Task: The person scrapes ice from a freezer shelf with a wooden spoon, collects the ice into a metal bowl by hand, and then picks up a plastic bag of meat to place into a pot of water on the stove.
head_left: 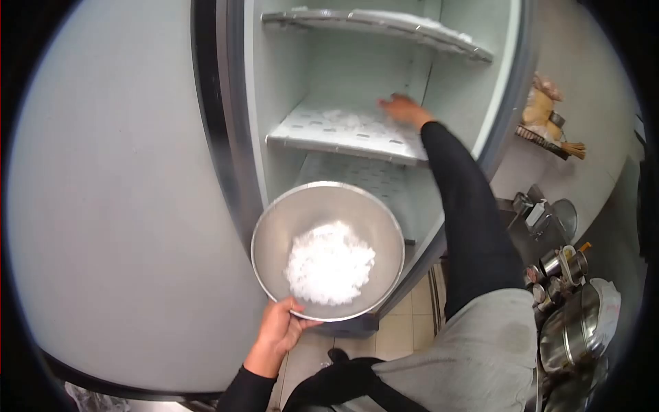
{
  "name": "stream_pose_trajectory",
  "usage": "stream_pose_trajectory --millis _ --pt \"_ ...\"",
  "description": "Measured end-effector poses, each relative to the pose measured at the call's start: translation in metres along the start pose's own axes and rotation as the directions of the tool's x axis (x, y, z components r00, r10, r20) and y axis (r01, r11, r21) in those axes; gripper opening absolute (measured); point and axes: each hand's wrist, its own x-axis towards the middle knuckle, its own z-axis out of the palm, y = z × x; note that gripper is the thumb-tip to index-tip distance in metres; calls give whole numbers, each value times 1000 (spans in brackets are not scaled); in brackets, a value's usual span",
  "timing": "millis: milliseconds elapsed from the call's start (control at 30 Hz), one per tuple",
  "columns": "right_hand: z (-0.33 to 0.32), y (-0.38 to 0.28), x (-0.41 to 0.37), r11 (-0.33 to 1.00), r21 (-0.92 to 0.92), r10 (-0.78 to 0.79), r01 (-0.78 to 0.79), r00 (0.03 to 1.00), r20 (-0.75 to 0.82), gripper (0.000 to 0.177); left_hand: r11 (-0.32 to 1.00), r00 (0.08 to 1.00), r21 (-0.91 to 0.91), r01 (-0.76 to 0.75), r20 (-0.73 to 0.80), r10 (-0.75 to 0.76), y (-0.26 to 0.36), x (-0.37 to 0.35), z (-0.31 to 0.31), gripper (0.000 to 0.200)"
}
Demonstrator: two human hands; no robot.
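Observation:
My left hand grips the near rim of a wide metal mixing bowl, thumb over the edge and fingers beneath. In the bowl lies a heap of white, crumbly frost or ice. The bowl is held in front of the lower part of an open upright freezer. My right hand reaches inside, above the right rear part of the frosted middle shelf. Its fingers point left, look apart and are slightly blurred; nothing shows in them. A small patch of loose frost lies on that shelf.
Thick frost coats the upper shelf, and a lower slotted shelf shows behind the bowl. A large grey door fills the left side. At right are a wall rack and a stack of metal pots. Tiled floor lies below.

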Motion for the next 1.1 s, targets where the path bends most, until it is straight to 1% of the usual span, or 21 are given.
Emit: stream_pose_trajectory --millis 33,100,167,200,267,300,400,433,467,533,600,633,700,733,800,833,933,967,1033,1067,1100 --pt "15 43 37 980 135 163 -144 975 -150 93 1000 1000 7 -15 16 15 9 1 9 48" --pt "3 64 36 925 179 339 -336 941 12 85 999 999 4 -39 21 39 23 9 20 48" --pt "25 86 56 909 151 393 -389 919 -1 93 999 999 33 -38 29 37 33 21 29 46" --pt "35 90 67 916 150 376 -372 927 4 93 999 999 23 -48 15 47 37 28 34 46" --pt "51 91 89 931 244 269 -270 962 39 97 999 999 3 -49 1 49 41 38 44 45" --pt "53 83 105 935 247 252 -255 967 42 97 998 998 -3 -61 -11 61 43 45 47 45" --pt "65 46 136 965 204 135 -167 977 164 94 996 995 -50 -71 -73 67 41 57 55 44" --pt "64 19 138 896 439 1 -59 991 132 94 995 992 -38 -90 -87 86 42 59 58 44" --pt "62 -7 140 763 644 -119 48 991 67 93 994 990 -22 -109 -95 107 43 60 61 43" --pt "75 -49 168 699 692 -301 179 952 58 90 994 991 -34 -100 -89 97 46 60 66 43" --pt "79 -103 165 518 817 -504 254 862 52 86 994 992 -53 -91 -90 86 48 55 69 43" --pt "74 -121 151 514 821 -511 247 858 61 86 995 992 -39 -91 -91 88 48 51 69 41" --pt "34 -158 86 808 584 -342 79 869 357 76 995 990 -32 -90 -108 86 52 43 70 40" --pt "32 -165 72 802 593 -345 66 863 370 76 997 995 -28 -73 -72 71 58 37 71 37" --pt "33 -163 47 747 640 -484 182 809 334 70 1000 999 -8 -12 -40 12 67 33 70 33" --pt "33 -157 37 715 659 -542 232 780 313 67 999 999 -19 26 22 -26 74 35 66 36" --pt "33 -146 17 590 708 -707 388 672 220 59 999 998 -26 46 38 -45 90 38 76 38" --pt "30 -138 17 595 711 -695 374 684 222 59 999 999 -41 22 51 -20 95 36 81 40" --pt "31 -103 33 765 514 -536 388 826 174 54 999 997 -50 20 74 -16 101 34 90 43" --pt "30 -85 33 821 544 -377 173 880 290 52 998 994 -52 34 103 -28 107 36 92 45" --pt "51 -81 28 827 537 -358 164 891 279 52 998 990 -54 41 137 -33 112 38 94 47"
